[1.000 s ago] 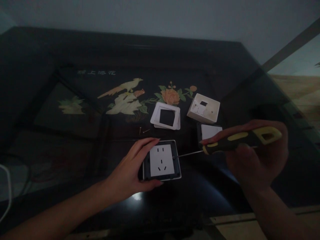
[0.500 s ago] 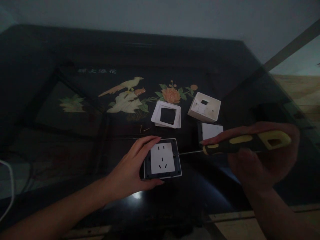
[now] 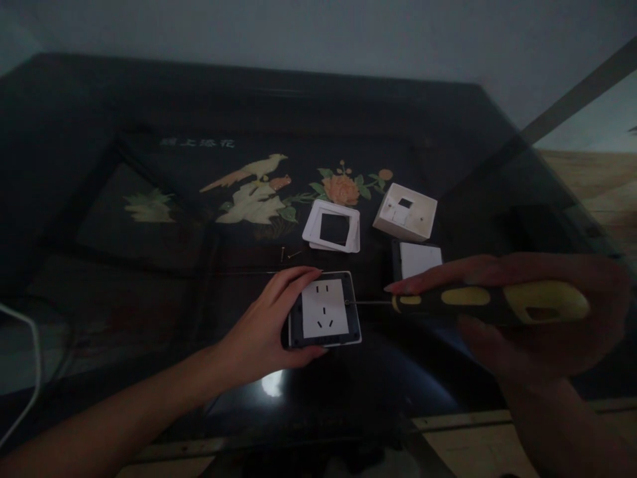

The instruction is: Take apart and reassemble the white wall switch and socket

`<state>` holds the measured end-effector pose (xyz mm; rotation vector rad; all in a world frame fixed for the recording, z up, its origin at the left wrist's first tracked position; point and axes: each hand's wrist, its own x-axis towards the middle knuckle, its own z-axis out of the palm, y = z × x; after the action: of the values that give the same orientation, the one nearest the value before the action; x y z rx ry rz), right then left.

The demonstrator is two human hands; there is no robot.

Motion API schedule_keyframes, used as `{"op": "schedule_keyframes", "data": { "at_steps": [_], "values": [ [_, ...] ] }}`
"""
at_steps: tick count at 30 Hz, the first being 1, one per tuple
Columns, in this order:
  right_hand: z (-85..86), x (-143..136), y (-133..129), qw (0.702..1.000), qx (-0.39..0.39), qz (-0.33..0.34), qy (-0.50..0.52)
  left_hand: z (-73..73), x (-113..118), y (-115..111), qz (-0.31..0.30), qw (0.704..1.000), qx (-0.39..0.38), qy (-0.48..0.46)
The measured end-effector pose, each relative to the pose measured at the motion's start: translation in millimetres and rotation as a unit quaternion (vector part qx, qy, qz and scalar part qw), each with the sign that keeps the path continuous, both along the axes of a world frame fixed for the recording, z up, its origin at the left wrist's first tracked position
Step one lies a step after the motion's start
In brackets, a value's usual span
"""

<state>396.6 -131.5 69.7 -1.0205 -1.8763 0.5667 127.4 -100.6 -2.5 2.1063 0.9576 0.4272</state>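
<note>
A wall socket [image 3: 324,309] with a white face and dark surround sits in a white box on the dark table. My left hand [image 3: 273,320] grips it by its left side, thumb at the near edge and fingers at the far edge. In my right hand [image 3: 542,332] is a screwdriver [image 3: 465,297] with a yellow and dark handle, held almost level. Its thin shaft points left, and the tip meets the screw spot on the socket's right side. The right palm is partly blurred.
Beyond the socket lie two white cover frames [image 3: 311,231], stacked askew, and two small screws [image 3: 293,254]. A white mounting box [image 3: 407,211] stands farther right, with a second white-faced panel [image 3: 418,257] before it. A white cable [image 3: 36,358] curves at the left.
The screwdriver's tip has shifted left onto the socket's screw spot. Its handle has turned and come closer to the camera. My left hand keeps its grip on the socket.
</note>
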Motion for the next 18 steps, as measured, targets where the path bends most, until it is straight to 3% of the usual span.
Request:
{"op": "schedule_keyframes", "data": {
  "at_steps": [4, 7, 11, 18],
  "values": [
    [29.1, -5.8, 17.5, 0.997, -0.037, 0.029, -0.064, -0.8, 0.0, 0.5, -0.003, 1.000, 0.007, -0.007],
    [40.1, -12.4, 32.0, 0.989, -0.039, 0.082, -0.119, -2.5, -0.3, 0.0, -0.004, 1.000, 0.010, -0.016],
    [41.2, -18.1, 41.6, 0.979, -0.021, 0.157, -0.125, -4.5, -0.4, -0.4, 0.000, 1.000, 0.008, -0.022],
    [35.3, -15.4, 38.7, 0.987, 0.017, 0.109, -0.116, -6.1, 0.1, -0.3, 0.003, 1.000, 0.010, -0.028]
  ]
}}
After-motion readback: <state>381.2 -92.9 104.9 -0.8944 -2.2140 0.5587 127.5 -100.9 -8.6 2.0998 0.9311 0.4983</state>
